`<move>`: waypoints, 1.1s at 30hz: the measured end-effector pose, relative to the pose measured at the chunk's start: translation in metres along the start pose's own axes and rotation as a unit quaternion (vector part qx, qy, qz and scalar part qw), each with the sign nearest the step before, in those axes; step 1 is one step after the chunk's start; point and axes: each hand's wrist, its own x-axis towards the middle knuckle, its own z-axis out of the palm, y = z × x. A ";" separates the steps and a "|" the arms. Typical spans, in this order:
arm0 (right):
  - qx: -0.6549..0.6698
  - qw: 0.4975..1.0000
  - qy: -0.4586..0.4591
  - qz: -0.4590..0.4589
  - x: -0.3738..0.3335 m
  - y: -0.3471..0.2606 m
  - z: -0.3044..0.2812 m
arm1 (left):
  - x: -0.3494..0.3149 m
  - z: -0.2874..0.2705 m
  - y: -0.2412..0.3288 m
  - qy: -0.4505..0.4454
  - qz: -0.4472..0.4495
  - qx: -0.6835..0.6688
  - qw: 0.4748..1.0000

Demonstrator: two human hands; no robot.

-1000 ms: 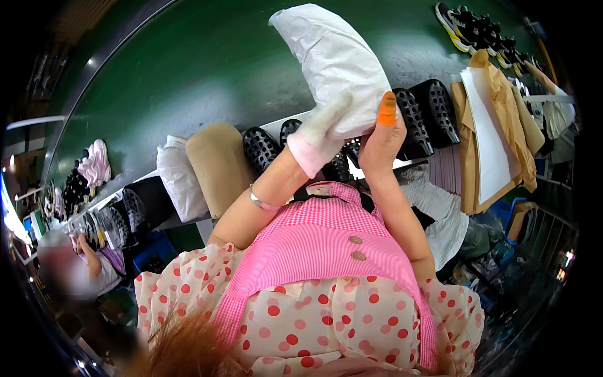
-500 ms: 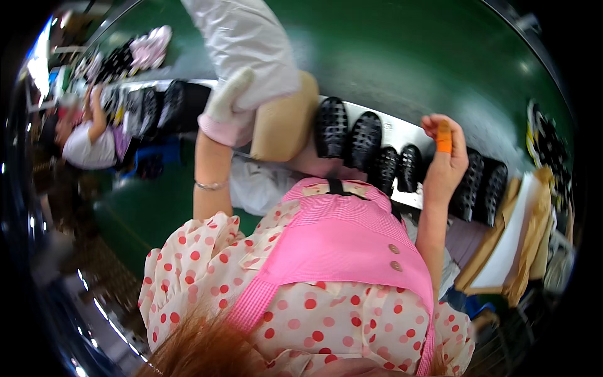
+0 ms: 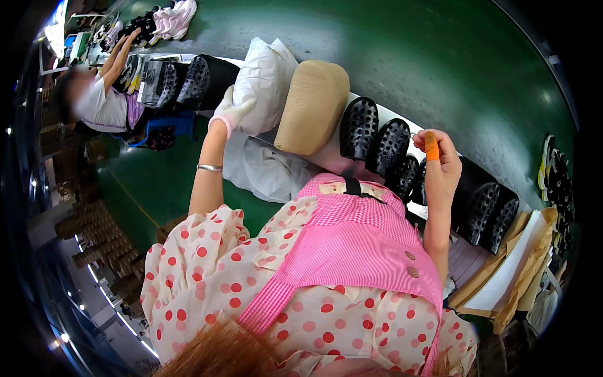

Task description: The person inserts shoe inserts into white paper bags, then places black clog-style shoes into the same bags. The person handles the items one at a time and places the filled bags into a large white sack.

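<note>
My left hand point(image 3: 232, 111), in a white glove, grips the lower left side of a bulky white plastic-wrapped bundle point(image 3: 267, 81); what is inside cannot be seen. Right beside the bundle stands a rounded tan block point(image 3: 314, 103). My right hand point(image 3: 441, 157) is raised above a row of shoes, its fingers curled in, with an orange cover on one digit. Whether anything small is pinched there I cannot make out. Left of this hand are a larger black shoe with holes point(image 3: 359, 129), another like it point(image 3: 391, 146), and smaller ones partly hidden by the hand.
More black shoes point(image 3: 480, 207) stand at right, near brown paper and white sheets point(image 3: 505, 270). A green work surface point(image 3: 440, 63) stretches beyond. Grey plastic sheeting point(image 3: 264, 166) hangs below the bundle. At far left, a co-worker point(image 3: 103, 100) reaches toward shoes beside black boots point(image 3: 204, 81).
The white bundle has come down from over the tan block to its left side, still in my left hand. My right hand stays raised, fingers curled. The view has shifted slightly.
</note>
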 end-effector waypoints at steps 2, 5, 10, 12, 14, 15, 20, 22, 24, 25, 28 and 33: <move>0.006 1.000 0.001 0.002 0.000 0.002 0.001 | 0.009 0.007 0.004 0.032 0.015 0.032 0.999; 0.008 1.000 0.012 0.003 -0.001 0.010 0.003 | 0.020 0.010 0.003 0.039 0.031 0.040 0.998; 0.020 0.999 0.023 0.042 -0.001 0.023 0.013 | 0.014 0.019 0.014 0.033 0.014 0.114 0.993; 0.021 0.998 0.023 0.057 -0.001 0.029 0.013 | 0.010 0.024 0.016 0.032 -0.012 0.162 0.986; -0.006 0.997 0.024 0.075 0.000 0.036 0.014 | 0.018 0.030 0.002 0.031 0.010 0.145 0.989; -0.018 0.996 0.025 0.082 0.001 0.040 0.015 | 0.018 0.031 0.004 0.033 0.023 0.137 0.990; -0.123 0.987 0.041 0.093 0.000 0.059 0.005 | 0.025 0.047 -0.001 0.085 0.065 0.153 0.982; -0.202 0.974 0.072 0.076 -0.003 0.066 -0.014 | 0.018 0.042 0.000 0.042 -0.006 0.131 0.990; -0.292 0.949 0.088 0.079 -0.012 0.073 -0.042 | 0.008 0.025 0.022 0.027 -0.044 0.206 0.977; -0.325 0.935 0.095 0.105 -0.018 0.074 -0.051 | 0.004 0.021 0.027 0.048 -0.028 0.274 0.960; -0.304 0.934 0.124 0.138 -0.042 0.077 -0.065 | -0.018 0.026 0.074 0.199 0.207 0.231 0.930; -0.282 0.944 0.168 0.035 -0.077 0.026 -0.058 | -0.050 0.081 0.172 0.008 0.437 0.036 0.899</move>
